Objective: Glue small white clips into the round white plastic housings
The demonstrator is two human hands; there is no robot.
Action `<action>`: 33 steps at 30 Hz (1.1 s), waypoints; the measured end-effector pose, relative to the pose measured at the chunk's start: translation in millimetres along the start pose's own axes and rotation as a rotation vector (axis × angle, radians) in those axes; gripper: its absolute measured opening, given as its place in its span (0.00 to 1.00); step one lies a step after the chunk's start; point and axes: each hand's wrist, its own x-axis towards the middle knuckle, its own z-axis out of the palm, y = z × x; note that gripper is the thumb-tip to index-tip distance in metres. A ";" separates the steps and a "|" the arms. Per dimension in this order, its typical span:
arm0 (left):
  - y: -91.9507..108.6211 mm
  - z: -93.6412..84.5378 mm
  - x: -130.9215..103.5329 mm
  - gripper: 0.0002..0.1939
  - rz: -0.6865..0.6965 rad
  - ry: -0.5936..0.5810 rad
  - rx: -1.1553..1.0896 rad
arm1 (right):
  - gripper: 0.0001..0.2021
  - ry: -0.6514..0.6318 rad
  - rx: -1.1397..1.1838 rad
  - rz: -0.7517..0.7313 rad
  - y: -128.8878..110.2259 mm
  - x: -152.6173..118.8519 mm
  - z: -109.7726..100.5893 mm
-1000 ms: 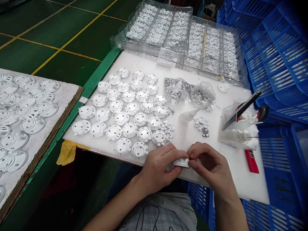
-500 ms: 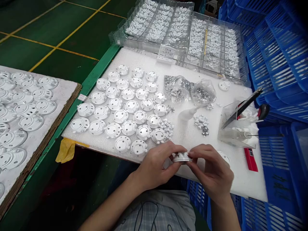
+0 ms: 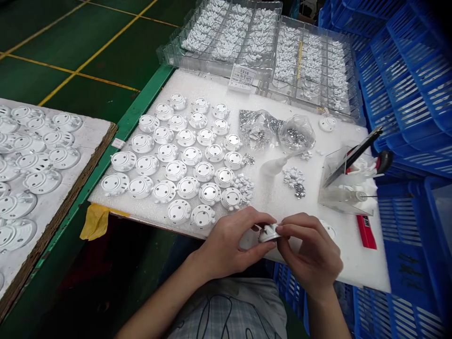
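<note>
Between my two hands, above the near edge of the white foam sheet (image 3: 282, 207), is a small round white part (image 3: 269, 233) with raised bumps. The thumb and fingers of my left hand (image 3: 235, 240) pinch its left side. My right hand (image 3: 310, 252) closes its fingertips on the part's right side; whether a smaller piece is in them is hidden. Many like white discs (image 3: 189, 187), each with dark dots on its flat face, lie on the foam to the left. Small white pieces (image 3: 243, 186) are heaped beside them.
A white squeeze bottle (image 3: 271, 167) stands ahead, near plastic bags of metal bits (image 3: 296, 134). Clear trays of white pieces (image 3: 231, 28) line the back. At right are a clear tool holder (image 3: 341, 197), a red box (image 3: 366, 230) and blue crates (image 3: 402, 80). Another board (image 3: 76, 155) holds discs.
The round white part has tilted between my fingers, so more of its bumpy side shows. Both hands stay in nearly the same place.
</note>
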 end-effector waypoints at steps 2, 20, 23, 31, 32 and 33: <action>-0.1 0.5 -0.8 0.14 -0.022 0.002 -0.008 | 0.21 0.013 0.005 0.003 0.0 -0.9 0.5; 2.3 -10.4 4.3 0.16 -0.063 -0.127 -0.151 | 0.17 0.080 0.132 0.083 0.5 -2.3 1.4; 2.2 -10.9 5.0 0.16 -0.041 -0.124 -0.160 | 0.18 0.068 0.136 0.064 1.2 -2.7 0.9; 1.4 -10.9 6.3 0.14 0.002 -0.126 -0.163 | 0.21 0.041 0.045 -0.043 2.2 -4.9 0.5; 1.2 -10.9 6.4 0.15 0.005 -0.127 -0.165 | 0.20 0.041 0.041 -0.046 2.0 -4.7 0.6; 1.1 -10.9 6.4 0.15 0.006 -0.128 -0.168 | 0.20 0.040 0.041 -0.046 1.7 -4.5 0.7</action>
